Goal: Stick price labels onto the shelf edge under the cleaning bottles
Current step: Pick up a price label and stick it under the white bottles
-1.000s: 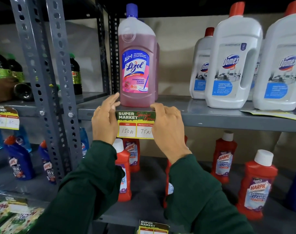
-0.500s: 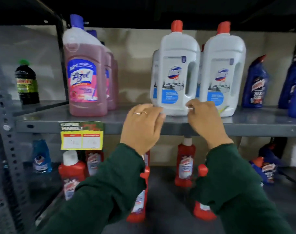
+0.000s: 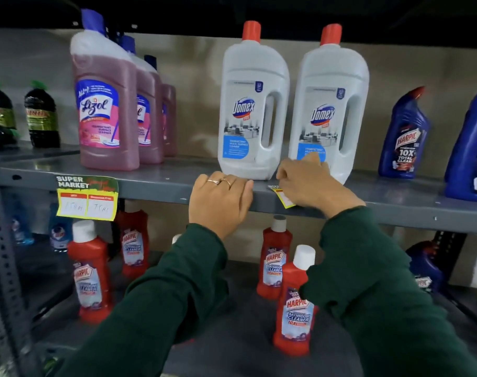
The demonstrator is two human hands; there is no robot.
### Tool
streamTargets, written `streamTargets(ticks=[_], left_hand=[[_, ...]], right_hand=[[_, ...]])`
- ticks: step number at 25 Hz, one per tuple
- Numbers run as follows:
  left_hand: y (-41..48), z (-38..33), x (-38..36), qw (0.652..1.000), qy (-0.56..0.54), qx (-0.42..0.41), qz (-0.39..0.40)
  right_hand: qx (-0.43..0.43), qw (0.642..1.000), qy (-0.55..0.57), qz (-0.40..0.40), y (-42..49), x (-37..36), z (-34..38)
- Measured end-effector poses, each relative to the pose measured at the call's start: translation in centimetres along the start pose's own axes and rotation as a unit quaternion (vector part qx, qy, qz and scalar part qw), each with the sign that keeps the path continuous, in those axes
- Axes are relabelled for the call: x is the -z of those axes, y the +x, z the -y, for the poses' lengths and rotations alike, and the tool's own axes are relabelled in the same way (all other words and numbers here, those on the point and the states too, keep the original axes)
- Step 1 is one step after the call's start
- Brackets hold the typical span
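One yellow price label [image 3: 87, 197] hangs stuck on the grey shelf edge [image 3: 155, 187] below the pink Lizol bottles [image 3: 105, 104]. Two white Domex bottles [image 3: 252, 112] stand further right. My right hand [image 3: 310, 185] is closed on a second price label [image 3: 283, 198] lying at the shelf's front lip below the Domex bottles; only a yellow corner shows. My left hand [image 3: 222, 198] rests fingers-down on the shelf edge beside it, holding nothing.
Blue Harpic bottles [image 3: 404, 134] stand at the right of the same shelf, dark bottles [image 3: 41, 115] at the left. Red Harpic bottles [image 3: 295, 306] stand on the lower shelf. A perforated steel upright [image 3: 6, 268] runs down the left side.
Both hands left the label stuck under the Lizol bottle and moved right to the Domex bottles. My right hand has taken hold of a second label on the shelf.
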State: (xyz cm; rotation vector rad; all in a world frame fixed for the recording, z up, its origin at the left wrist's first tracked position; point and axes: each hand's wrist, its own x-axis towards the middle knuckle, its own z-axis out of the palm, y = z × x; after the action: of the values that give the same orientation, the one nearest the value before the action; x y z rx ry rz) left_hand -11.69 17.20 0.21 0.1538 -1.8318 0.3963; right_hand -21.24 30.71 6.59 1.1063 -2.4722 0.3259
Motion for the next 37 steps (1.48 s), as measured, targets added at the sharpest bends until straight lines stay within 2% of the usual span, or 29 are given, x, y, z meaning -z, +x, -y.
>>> streamTargets(ticks=[4, 7, 11, 13, 15, 17, 18, 23, 27, 29, 37], left_hand=[[-0.1, -0.6, 0.0, 1.000, 0.015, 0.020, 0.012], [-0.2, -1.2, 0.3, 0.998, 0.008, 0.055, 0.035], [0.5, -2.4, 1.1, 0.981, -0.064, 0.159, 0.095], [0.9, -3.1, 1.6, 0.956, -0.182, 0.193, 0.121], [1.4, -3.6, 2.3, 0.907, -0.342, 0.209, 0.127], [1.7, -3.7, 3.1, 0.859, -0.433, 0.243, 0.125], [1.6, -3.5, 3.4, 0.848, -0.449, 0.253, 0.126], [0.3, -2.1, 4.1, 0.855, -0.436, 0.235, 0.156], [0.5, -1.2, 4.6, 0.870, -0.416, 0.187, 0.187], [0.5, -1.3, 4.8, 0.880, -0.400, 0.161, 0.199], [-0.4, -1.3, 4.0, 0.926, -0.324, 0.091, 0.170]], right_hand=[[0.049, 0.991, 0.110, -0.061, -0.7, -0.1, -0.9], [0.106, 0.979, 0.131, -0.116, -1.3, -0.3, -1.0], [0.155, 0.966, 0.124, -0.165, -1.9, -0.4, -0.8], [0.171, 0.958, 0.104, -0.208, -2.4, -0.4, -0.5], [0.185, 0.944, 0.133, -0.239, -3.3, -0.2, -0.1], [0.187, 0.940, 0.171, -0.230, -4.4, 0.1, 0.0], [0.182, 0.940, 0.188, -0.218, -5.0, 0.3, -0.2], [0.129, 0.961, 0.151, -0.193, -7.7, 0.8, -1.7], [0.075, 0.948, 0.248, -0.188, -8.7, -0.2, -1.2], [0.056, 0.943, 0.258, -0.201, -8.9, -0.9, -0.6], [0.018, 0.945, 0.232, -0.229, -8.5, -2.6, 0.1]])
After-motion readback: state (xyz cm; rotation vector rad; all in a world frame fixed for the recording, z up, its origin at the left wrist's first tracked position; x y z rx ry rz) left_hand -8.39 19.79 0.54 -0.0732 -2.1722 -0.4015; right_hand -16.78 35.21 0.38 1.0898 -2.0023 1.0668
